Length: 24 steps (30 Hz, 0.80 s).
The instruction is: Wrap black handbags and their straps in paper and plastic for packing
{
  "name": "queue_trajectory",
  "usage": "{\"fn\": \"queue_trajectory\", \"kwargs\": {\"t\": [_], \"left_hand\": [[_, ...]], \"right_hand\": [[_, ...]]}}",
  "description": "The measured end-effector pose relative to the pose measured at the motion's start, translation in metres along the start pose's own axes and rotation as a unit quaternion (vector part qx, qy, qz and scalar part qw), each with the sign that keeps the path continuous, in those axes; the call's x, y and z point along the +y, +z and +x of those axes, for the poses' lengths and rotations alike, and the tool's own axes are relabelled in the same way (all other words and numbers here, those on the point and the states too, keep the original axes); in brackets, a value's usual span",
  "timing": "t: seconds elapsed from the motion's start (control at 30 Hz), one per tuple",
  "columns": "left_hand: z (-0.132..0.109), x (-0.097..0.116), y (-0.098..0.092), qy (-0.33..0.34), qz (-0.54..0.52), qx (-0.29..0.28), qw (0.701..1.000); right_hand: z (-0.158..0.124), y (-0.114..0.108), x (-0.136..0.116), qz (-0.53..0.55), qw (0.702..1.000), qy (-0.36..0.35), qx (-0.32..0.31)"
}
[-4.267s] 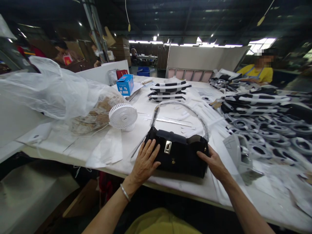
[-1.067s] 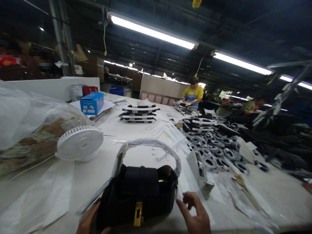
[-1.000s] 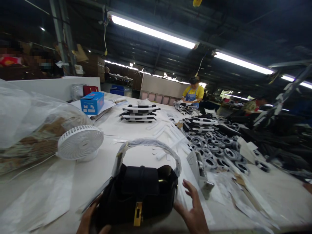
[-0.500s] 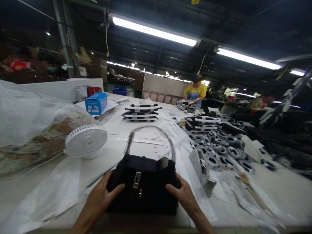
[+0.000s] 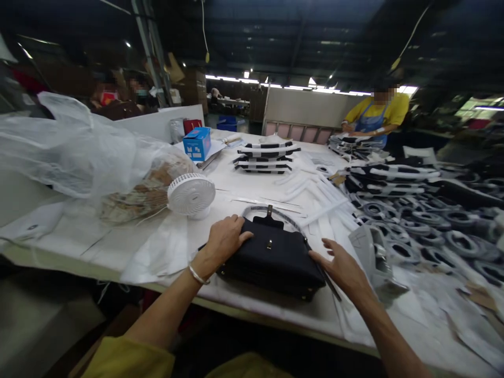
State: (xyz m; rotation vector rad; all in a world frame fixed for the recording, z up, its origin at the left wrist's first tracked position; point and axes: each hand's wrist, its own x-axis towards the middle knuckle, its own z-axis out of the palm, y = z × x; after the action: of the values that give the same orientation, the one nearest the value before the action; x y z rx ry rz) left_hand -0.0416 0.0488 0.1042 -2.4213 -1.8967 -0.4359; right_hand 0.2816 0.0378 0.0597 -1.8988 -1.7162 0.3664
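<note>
A black handbag (image 5: 275, 257) lies tilted back near the table's front edge, its flap turned away behind it and a small gold clasp on its front. The wrapped handle curves behind the bag. My left hand (image 5: 224, 239), with a silver bangle at the wrist, rests on the bag's left upper corner, thumb apart from the fingers. At the bag's right end, my right hand (image 5: 340, 262) has its fingers spread, one finger touching or very near the side.
A white fan (image 5: 191, 194) and a plastic bag of brown paper (image 5: 137, 194) stand left. Behind are a blue box (image 5: 197, 144) and stacked wrapped straps (image 5: 268, 157). A tape dispenser (image 5: 372, 257) and grey rings (image 5: 421, 223) lie right. A person in yellow (image 5: 374, 115) works beyond.
The bag has tipped back and its flap now stands open behind it. My left hand has moved up onto its corner; my right hand's fingers have spread. The view has shifted.
</note>
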Motion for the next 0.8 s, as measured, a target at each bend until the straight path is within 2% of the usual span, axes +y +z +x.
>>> {"fn": "queue_trajectory", "kwargs": {"t": [0.07,0.17,0.23,0.3,0.43,0.57,0.67,0.73,0.8], "left_hand": [[-0.01,0.003,0.001,0.101,-0.065,0.007,0.993],[-0.028,0.007,0.014,0.216,-0.11,-0.008,0.97],[-0.035,0.007,0.028,0.231,-0.09,-0.003,0.969],[-0.039,0.007,0.039,0.23,-0.067,-0.006,0.971],[-0.043,0.005,0.046,0.228,-0.029,-0.036,0.973],[-0.045,0.005,0.049,0.196,0.016,-0.02,0.98],[-0.034,0.004,0.057,0.15,0.028,-0.02,0.988],[-0.02,0.003,0.062,0.123,0.028,-0.062,0.99],[-0.002,-0.001,0.065,0.111,0.02,-0.132,0.985]], "right_hand": [[-0.015,-0.01,-0.015,0.009,0.993,-0.107,0.049],[-0.043,-0.004,-0.043,-0.002,0.966,-0.255,0.049],[-0.055,0.013,-0.057,-0.041,0.943,-0.327,0.042],[-0.06,0.036,-0.064,-0.075,0.929,-0.36,0.041],[-0.054,0.065,-0.062,-0.111,0.928,-0.354,0.039],[-0.045,0.066,-0.055,-0.155,0.925,-0.345,0.031],[-0.035,0.064,-0.054,-0.195,0.928,-0.318,-0.008],[-0.024,0.063,-0.055,-0.216,0.932,-0.285,-0.058],[-0.011,0.064,-0.055,-0.217,0.938,-0.244,-0.118]]}}
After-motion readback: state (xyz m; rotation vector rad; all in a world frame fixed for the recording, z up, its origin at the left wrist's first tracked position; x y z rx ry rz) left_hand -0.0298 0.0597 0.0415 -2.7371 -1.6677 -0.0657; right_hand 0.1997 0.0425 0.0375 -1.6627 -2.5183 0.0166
